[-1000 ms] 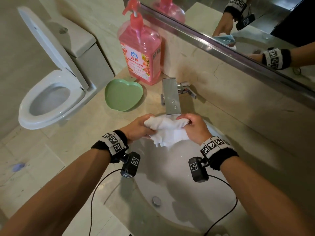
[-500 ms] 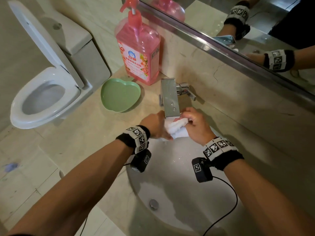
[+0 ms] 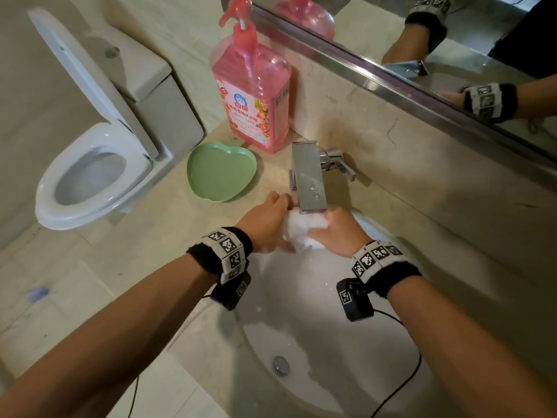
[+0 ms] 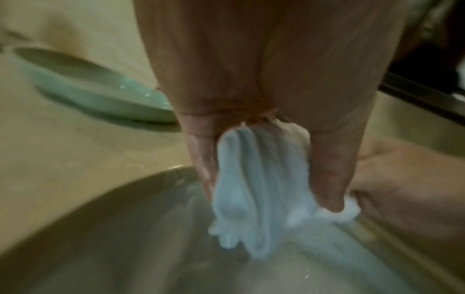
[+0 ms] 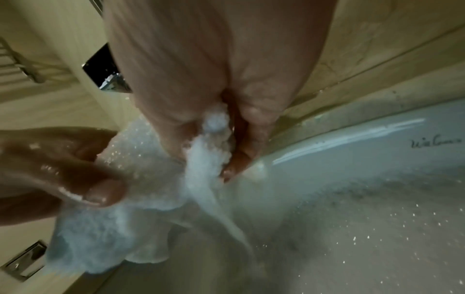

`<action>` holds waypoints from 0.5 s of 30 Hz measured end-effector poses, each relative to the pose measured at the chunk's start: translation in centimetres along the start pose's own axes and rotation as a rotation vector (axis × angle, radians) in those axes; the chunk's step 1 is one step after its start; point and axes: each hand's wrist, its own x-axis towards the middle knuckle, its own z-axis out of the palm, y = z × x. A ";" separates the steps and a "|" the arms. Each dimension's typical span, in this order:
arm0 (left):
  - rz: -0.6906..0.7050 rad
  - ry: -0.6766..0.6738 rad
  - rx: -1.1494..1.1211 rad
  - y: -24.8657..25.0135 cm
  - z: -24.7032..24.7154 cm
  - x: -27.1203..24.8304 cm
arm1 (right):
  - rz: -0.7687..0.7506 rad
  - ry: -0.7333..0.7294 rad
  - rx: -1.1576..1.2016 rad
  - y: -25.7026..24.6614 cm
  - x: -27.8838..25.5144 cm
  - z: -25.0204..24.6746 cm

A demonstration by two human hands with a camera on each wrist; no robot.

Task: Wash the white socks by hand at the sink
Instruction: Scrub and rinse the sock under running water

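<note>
A white sock point(image 3: 304, 229) is bunched between both hands right under the chrome faucet point(image 3: 309, 176), at the back of the white sink point(image 3: 316, 342). My left hand point(image 3: 266, 224) grips its left part; in the left wrist view the wet sock point(image 4: 256, 189) hangs from between the curled fingers. My right hand point(image 3: 339, 232) grips the right part, and in the right wrist view the sock point(image 5: 141, 189) is pinched in that hand's fingers point(image 5: 247, 147). Water streams off the cloth into the basin. Whether this is one sock or two I cannot tell.
A pink pump bottle of detergent point(image 3: 251, 98) stands on the counter behind a green heart-shaped dish point(image 3: 221, 173), left of the faucet. A toilet point(image 3: 99, 164) with its lid up is to the left. A mirror point(image 3: 452, 49) runs along the back wall. The sink drain point(image 3: 281, 365) is near the front.
Both hands have carried the sock up and back from over the basin to directly under the faucet spout, squeezing it into a tighter bunch. The sock is now wet and dripping.
</note>
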 end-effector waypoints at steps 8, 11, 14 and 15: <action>-0.115 -0.312 -0.347 2.1 1.2 2.0 | -0.233 0.361 -0.181 0.0 -0.9 -0.7; -0.115 -0.203 -0.168 2.5 1.8 2.4 | -0.150 0.247 -0.066 1.0 -1.6 -2.0; 0.039 -0.097 -0.062 2.5 2.0 2.5 | 0.046 0.048 0.135 1.6 -2.2 -2.5; 0.104 -0.056 -0.034 2.5 1.9 2.5 | 0.083 -0.003 0.203 1.7 -2.1 -2.3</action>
